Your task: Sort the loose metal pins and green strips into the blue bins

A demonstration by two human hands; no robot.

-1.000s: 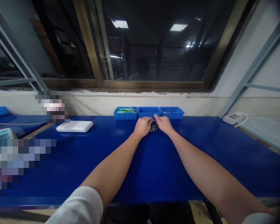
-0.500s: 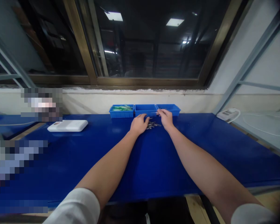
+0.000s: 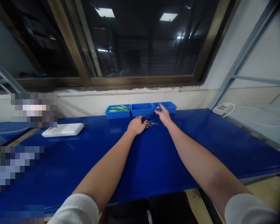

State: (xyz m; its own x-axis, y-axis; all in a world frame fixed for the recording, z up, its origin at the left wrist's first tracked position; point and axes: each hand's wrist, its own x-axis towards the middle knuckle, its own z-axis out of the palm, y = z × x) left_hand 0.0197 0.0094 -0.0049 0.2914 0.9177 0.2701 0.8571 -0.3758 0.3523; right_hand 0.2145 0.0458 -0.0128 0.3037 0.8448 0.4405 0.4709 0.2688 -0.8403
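Observation:
Several thin metal pins (image 3: 151, 123) lie in a loose pile on the blue table, their exact kind too small to make out. My left hand (image 3: 135, 125) rests at the left side of this pile, thumb apart from the fingers, partly covering some pins. At the front of the right-hand blue bin (image 3: 170, 109) is my right hand (image 3: 164, 116), its thumb and index finger spread with nothing visible between them. Small shiny pieces show inside that bin, partly hidden by the fingers.
The middle blue bin (image 3: 142, 112) joins the right one; the left blue bin (image 3: 118, 114) holds green-and-white packets. A white box-shaped device (image 3: 63, 129) lies on the blue table (image 3: 151, 165) at left. A white power strip (image 3: 224, 108) and metal frame (image 3: 239, 65) stand right.
My right hand has moved to the front of the right bin and opened; the thin pin it held is no longer in its fingers. My left hand stays by the pile. The view has shifted slightly.

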